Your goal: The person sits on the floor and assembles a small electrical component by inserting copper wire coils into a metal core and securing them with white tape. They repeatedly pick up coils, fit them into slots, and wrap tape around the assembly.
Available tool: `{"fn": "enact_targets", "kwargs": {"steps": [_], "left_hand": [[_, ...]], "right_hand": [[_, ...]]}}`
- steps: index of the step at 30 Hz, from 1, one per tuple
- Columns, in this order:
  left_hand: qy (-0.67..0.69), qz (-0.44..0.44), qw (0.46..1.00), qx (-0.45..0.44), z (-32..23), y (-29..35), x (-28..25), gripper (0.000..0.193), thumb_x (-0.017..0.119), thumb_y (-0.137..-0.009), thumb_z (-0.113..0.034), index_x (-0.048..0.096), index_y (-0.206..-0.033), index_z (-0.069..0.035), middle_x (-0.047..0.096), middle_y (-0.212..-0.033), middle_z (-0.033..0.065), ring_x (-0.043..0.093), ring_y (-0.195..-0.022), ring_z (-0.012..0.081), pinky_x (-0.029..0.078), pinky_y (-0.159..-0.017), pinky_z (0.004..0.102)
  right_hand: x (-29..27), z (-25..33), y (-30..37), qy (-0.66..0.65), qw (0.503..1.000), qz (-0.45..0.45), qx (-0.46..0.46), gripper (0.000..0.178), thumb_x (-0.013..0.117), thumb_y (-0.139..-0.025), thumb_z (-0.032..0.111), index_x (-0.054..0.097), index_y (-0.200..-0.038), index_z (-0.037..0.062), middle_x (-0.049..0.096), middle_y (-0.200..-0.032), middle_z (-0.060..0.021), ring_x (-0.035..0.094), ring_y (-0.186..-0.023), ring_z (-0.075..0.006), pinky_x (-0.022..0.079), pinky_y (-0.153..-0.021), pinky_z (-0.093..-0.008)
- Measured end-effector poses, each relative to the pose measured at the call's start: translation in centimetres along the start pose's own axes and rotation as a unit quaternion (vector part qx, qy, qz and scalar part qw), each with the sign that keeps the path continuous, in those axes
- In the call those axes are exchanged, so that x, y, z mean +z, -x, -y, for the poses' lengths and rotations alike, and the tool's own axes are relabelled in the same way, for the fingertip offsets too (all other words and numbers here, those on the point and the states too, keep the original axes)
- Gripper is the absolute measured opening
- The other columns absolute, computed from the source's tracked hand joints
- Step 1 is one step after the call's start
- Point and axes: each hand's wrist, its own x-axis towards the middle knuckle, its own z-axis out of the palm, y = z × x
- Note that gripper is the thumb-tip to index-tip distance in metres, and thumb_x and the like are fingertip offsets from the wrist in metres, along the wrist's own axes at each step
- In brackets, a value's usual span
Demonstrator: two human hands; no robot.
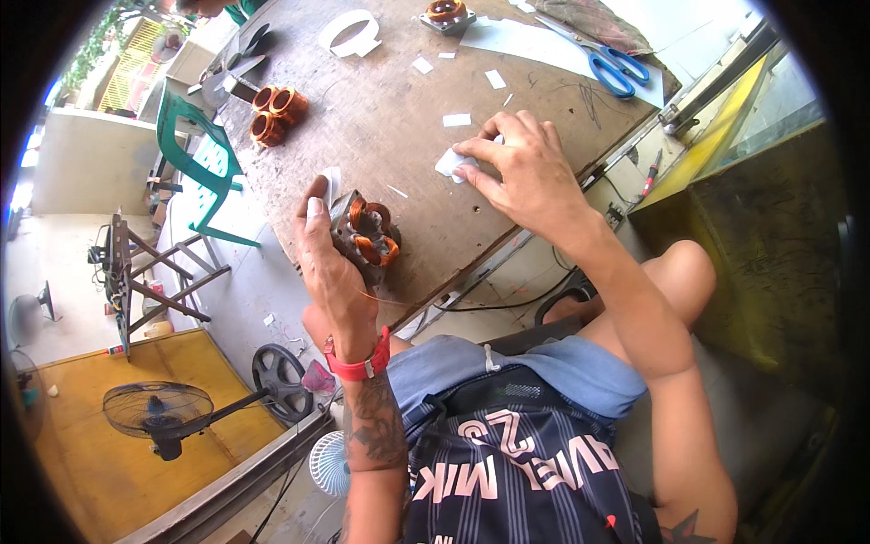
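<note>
On the near left part of the wooden workbench point(412, 118), a motor stator point(370, 238) with orange copper windings is tilted against my left hand point(324, 249). My left hand is closed along its left side, fingers pointing away from me; the fingers on the far side are partly hidden. A white paper slip point(333, 179) shows beside these fingertips. To the right, just over the bench top, my right hand point(526, 163) pinches small white paper pieces point(450, 165) between thumb and fingers. A thin copper wire point(385, 300) trails from the stator towards my wrist.
Blue-handled scissors point(616, 72) lie on a white sheet point(544, 50) at the far right. Copper coils point(278, 113), a white ring point(352, 34) and another stator point(447, 14) are on the bench. A green chair point(195, 154) and a fan point(163, 412) stand to the left.
</note>
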Motion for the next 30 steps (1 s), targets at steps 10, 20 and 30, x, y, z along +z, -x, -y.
{"fn": "enact_targets", "kwargs": {"steps": [10,20,30], "left_hand": [[-0.107,0.021,0.992,0.067,-1.2,0.0,0.0,0.068,0.045,-0.114,-0.055,0.057,-0.149,0.002,0.058,-0.148,0.0175,0.057,-0.136,0.0254,0.050,-0.112,0.0394],[-0.167,0.048,0.982,0.073,-0.5,-0.9,-0.3,0.052,0.042,-0.116,-0.038,0.060,-0.145,0.001,0.060,-0.148,0.0179,0.055,-0.138,0.0259,0.041,-0.119,0.0386],[-0.168,0.025,0.985,0.044,-2.1,1.3,-6.2,0.039,0.057,-0.114,-0.025,0.062,-0.139,0.004,0.068,-0.132,0.0129,0.065,-0.115,0.0167,0.052,-0.099,0.0340]], "right_hand": [[0.3,3.2,1.0,-0.111,0.988,0.062,-0.085,0.035,0.069,-0.101,0.019,0.071,-0.136,0.0171,0.068,-0.111,-0.0042,0.063,-0.111,-0.0214,0.045,-0.099,-0.0408],[2.3,6.6,2.7,0.088,0.981,0.033,-0.170,0.050,0.060,-0.100,0.017,0.066,-0.150,0.0231,0.063,-0.103,-0.0013,0.061,-0.105,-0.0192,0.045,-0.098,-0.0378],[-0.1,2.4,2.7,-0.267,0.962,-0.055,-0.021,0.022,0.073,-0.100,0.012,0.077,-0.122,0.0067,0.076,-0.102,-0.0126,0.074,-0.089,-0.0293,0.059,-0.081,-0.0396]]}}
